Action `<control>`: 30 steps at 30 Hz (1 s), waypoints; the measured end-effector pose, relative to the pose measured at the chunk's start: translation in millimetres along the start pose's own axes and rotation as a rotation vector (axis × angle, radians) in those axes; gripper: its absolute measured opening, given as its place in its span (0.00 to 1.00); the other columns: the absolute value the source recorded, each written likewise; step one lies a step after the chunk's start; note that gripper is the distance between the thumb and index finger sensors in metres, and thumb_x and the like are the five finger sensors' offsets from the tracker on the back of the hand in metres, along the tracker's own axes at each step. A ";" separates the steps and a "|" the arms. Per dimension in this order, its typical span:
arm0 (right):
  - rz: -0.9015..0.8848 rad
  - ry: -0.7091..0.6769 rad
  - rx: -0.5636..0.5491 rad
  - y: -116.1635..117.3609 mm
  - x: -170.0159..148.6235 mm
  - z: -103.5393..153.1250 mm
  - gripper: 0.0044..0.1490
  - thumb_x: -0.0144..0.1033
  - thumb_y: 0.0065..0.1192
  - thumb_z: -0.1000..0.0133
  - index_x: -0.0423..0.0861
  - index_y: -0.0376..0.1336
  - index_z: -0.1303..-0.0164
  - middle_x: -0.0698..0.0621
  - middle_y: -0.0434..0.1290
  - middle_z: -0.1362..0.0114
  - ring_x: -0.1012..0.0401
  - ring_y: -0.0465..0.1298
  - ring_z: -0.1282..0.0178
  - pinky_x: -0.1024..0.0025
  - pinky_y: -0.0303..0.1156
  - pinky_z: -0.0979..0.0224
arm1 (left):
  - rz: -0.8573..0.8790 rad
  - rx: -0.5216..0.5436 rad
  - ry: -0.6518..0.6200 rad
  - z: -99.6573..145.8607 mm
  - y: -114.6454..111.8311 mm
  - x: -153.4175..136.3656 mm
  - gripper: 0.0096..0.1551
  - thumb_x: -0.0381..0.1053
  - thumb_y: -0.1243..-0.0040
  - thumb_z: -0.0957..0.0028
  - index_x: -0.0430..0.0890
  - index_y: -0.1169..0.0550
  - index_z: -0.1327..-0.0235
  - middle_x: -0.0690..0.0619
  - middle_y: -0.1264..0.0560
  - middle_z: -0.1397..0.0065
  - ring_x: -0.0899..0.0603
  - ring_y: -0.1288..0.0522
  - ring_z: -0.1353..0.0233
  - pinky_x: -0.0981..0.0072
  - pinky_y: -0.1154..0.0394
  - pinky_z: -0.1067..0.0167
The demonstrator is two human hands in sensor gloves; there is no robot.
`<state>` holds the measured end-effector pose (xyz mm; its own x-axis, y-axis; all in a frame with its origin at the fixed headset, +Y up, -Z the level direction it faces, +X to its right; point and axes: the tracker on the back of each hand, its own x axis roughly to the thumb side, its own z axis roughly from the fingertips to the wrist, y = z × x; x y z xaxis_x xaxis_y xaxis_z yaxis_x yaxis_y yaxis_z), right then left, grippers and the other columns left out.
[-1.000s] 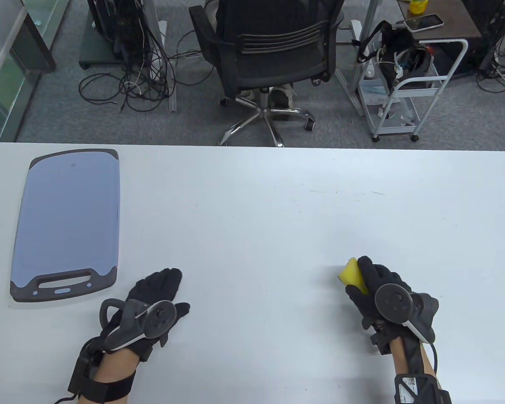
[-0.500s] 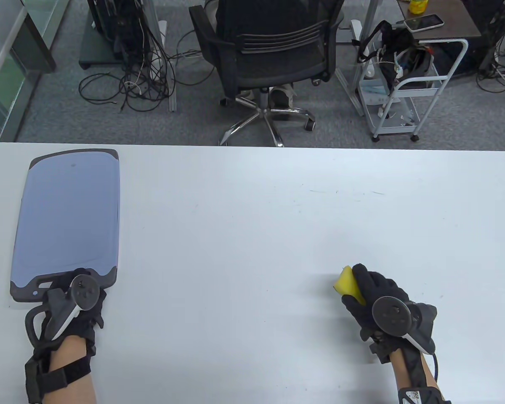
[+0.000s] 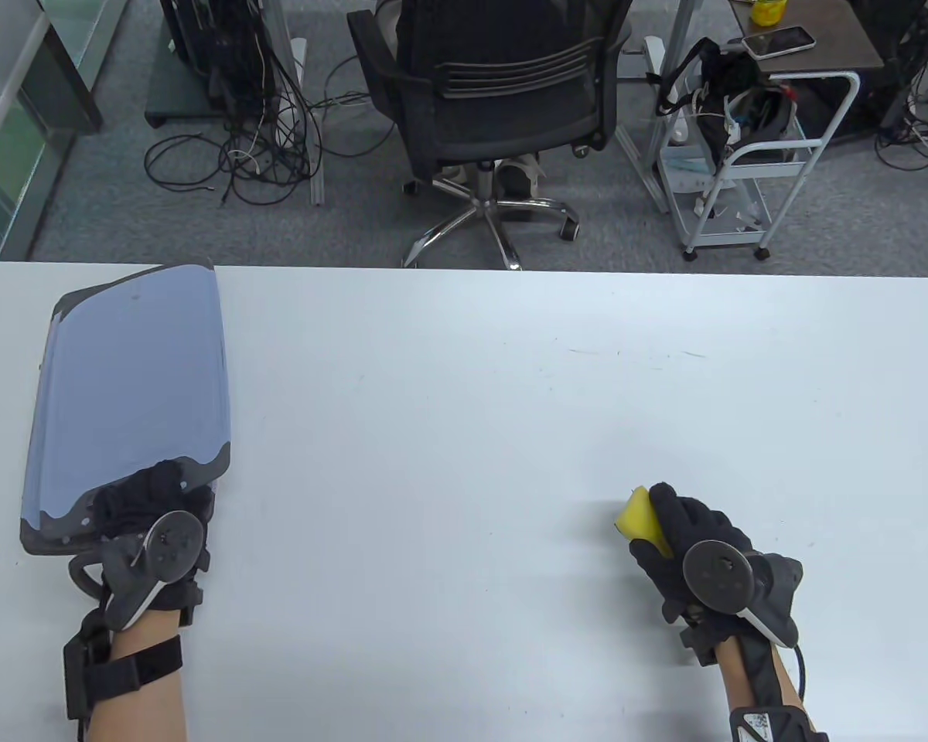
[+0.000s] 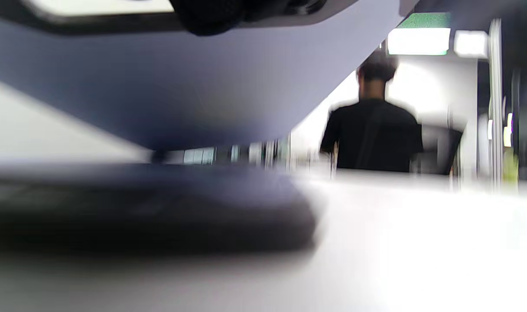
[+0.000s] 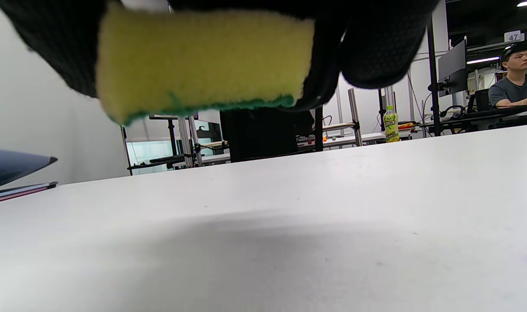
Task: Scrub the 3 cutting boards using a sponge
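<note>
White tabletop (image 3: 464,402) fills the lower part of the table view; behind it lies a grey carpeted floor with a black office chair (image 3: 487,93), a bundle of loose cables (image 3: 232,154) and a white wire trolley (image 3: 750,162).

Left hand (image 3: 151,525): positioned at the near left of the table, fingers curled round the dark handle end of the top cutting board (image 3: 131,386). This blue-grey board is raised at its near end and tilted, with its right edge lifted off whatever lies beneath. A further dark board edge (image 3: 46,537) shows under it at the near left corner. In the left wrist view the lifted board (image 4: 181,86) slopes overhead, and a darker stack (image 4: 138,208) lies flat on the table below it; the picture is blurred, so the number of boards in the stack cannot be told.

Right hand (image 3: 692,541): positioned at the near right of the table, well apart from the boards. Its fingers are wrapped round a yellow sponge (image 3: 640,516), which protrudes at the fingertips. In the right wrist view the sponge (image 5: 203,60) shows a green scouring layer on its lower face and is held clear of the table surface, with a shadow beneath it. The same view shows the tilted board's corner (image 5: 12,167) at far left, above a thin flat board edge (image 5: 21,189).
</note>
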<state>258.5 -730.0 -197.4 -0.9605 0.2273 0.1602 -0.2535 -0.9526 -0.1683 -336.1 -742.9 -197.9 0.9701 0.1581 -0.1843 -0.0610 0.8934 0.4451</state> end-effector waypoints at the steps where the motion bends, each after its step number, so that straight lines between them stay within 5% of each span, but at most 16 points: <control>1: -0.011 0.001 -0.002 -0.7 -0.7 0.5 0.49 0.59 0.67 0.51 0.47 0.59 0.22 0.46 0.70 0.29 0.52 0.74 0.37 0.48 0.70 0.32 | 0.142 0.036 0.055 1.8 7.8 0.7 0.38 0.63 0.63 0.48 0.44 0.44 0.29 0.46 0.34 0.32 0.39 0.31 0.36 0.31 0.41 0.33; 5: -0.008 0.006 -0.007 -2.2 -2.8 1.9 0.49 0.59 0.67 0.51 0.47 0.59 0.22 0.46 0.70 0.29 0.52 0.74 0.37 0.48 0.70 0.32 | 0.542 0.120 0.157 8.1 24.4 -10.0 0.31 0.55 0.52 0.42 0.46 0.44 0.31 0.50 0.32 0.34 0.46 0.27 0.39 0.37 0.33 0.33; 10: -0.022 -0.004 -0.027 -5.9 0.2 2.8 0.49 0.59 0.67 0.51 0.47 0.59 0.22 0.46 0.69 0.29 0.52 0.74 0.37 0.48 0.70 0.32 | 0.827 0.114 0.200 8.7 26.9 -9.7 0.29 0.59 0.58 0.44 0.49 0.39 0.32 0.57 0.26 0.40 0.55 0.21 0.47 0.51 0.21 0.36; 13: -0.015 -0.012 -0.044 -9.5 1.5 4.4 0.49 0.59 0.67 0.51 0.47 0.59 0.22 0.46 0.69 0.29 0.52 0.74 0.36 0.48 0.70 0.32 | 1.083 -0.051 0.263 3.9 11.8 -6.4 0.29 0.62 0.58 0.43 0.49 0.34 0.34 0.58 0.21 0.48 0.60 0.18 0.60 0.65 0.11 0.53; 15: -0.034 -0.014 -0.061 -13.0 1.8 5.0 0.49 0.59 0.67 0.51 0.47 0.59 0.22 0.46 0.69 0.29 0.52 0.74 0.36 0.48 0.70 0.32 | 1.250 -0.305 0.306 1.7 -2.7 3.2 0.29 0.62 0.54 0.42 0.47 0.31 0.34 0.56 0.20 0.50 0.58 0.18 0.63 0.64 0.10 0.59; 18: -0.051 -0.017 -0.071 -14.4 2.4 5.1 0.49 0.59 0.67 0.51 0.47 0.59 0.22 0.46 0.70 0.29 0.52 0.74 0.37 0.48 0.70 0.32 | 1.277 -0.762 0.386 2.5 -30.3 18.7 0.29 0.62 0.52 0.41 0.46 0.30 0.35 0.56 0.19 0.52 0.60 0.17 0.64 0.66 0.08 0.61; 24: -0.047 -0.046 -0.046 -8.1 14.2 3.9 0.49 0.60 0.67 0.51 0.47 0.59 0.22 0.46 0.70 0.29 0.52 0.74 0.37 0.49 0.71 0.32 | 0.981 -0.969 0.319 10.8 -63.8 53.4 0.29 0.60 0.38 0.40 0.42 0.30 0.38 0.55 0.19 0.53 0.63 0.13 0.66 0.71 0.06 0.66; 30: -0.064 -0.094 0.031 13.9 57.8 -15.9 0.49 0.60 0.67 0.50 0.45 0.60 0.22 0.45 0.71 0.31 0.53 0.76 0.41 0.50 0.72 0.35 | 0.885 -1.100 0.315 22.6 -85.8 69.4 0.29 0.60 0.39 0.39 0.40 0.28 0.40 0.55 0.18 0.55 0.60 0.12 0.66 0.69 0.08 0.67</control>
<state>197.6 -726.8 -205.9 -0.9270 0.2695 0.2609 -0.3092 -0.9427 -0.1250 -258.3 -818.0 -229.0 0.4372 0.7748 -0.4567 -0.8896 0.2977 -0.3465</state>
